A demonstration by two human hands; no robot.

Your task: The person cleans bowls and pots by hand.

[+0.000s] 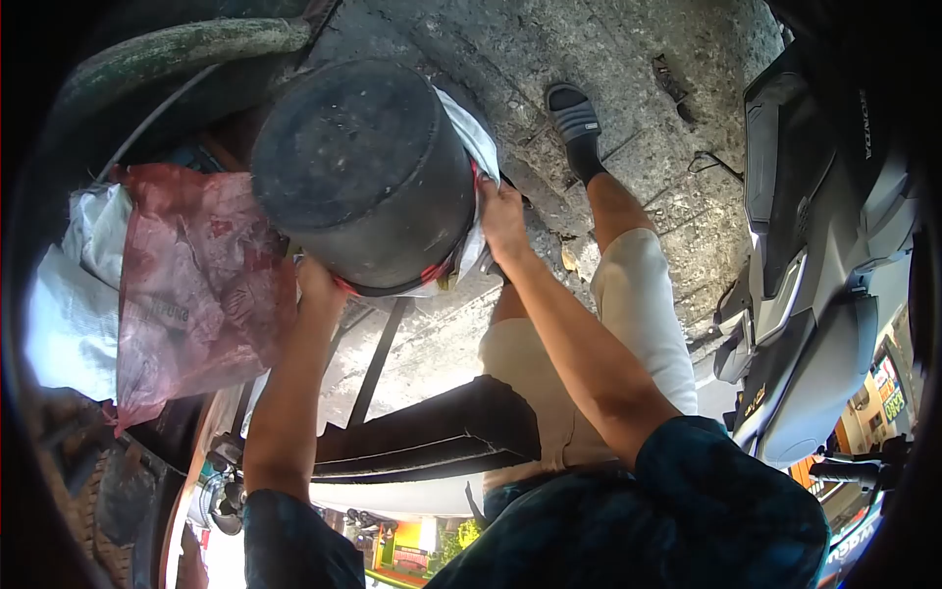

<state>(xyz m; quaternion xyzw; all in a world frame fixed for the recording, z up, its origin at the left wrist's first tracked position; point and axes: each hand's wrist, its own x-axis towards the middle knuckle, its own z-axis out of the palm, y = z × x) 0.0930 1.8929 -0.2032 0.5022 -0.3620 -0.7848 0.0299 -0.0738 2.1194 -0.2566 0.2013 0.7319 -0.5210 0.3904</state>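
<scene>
A large black bucket (392,211) is tipped over with its round bottom facing me and its rim pointing down and away. White woven sack material (469,133) shows along its right side and under the rim, with bits of red at the edge. On the right, my right hand (502,221) is closed on the sack's edge beside the bucket. My left hand (319,285) grips low at the bucket's left rim, its fingers mostly hidden behind it. What lies inside the bucket is hidden.
A reddish translucent sack (196,294) and a white sack (74,324) lie to the left. A grey motorcycle (814,324) stands close on the right. A dark padded piece (432,432) lies near my legs. My sandalled foot (572,113) is on the rough concrete floor (618,49).
</scene>
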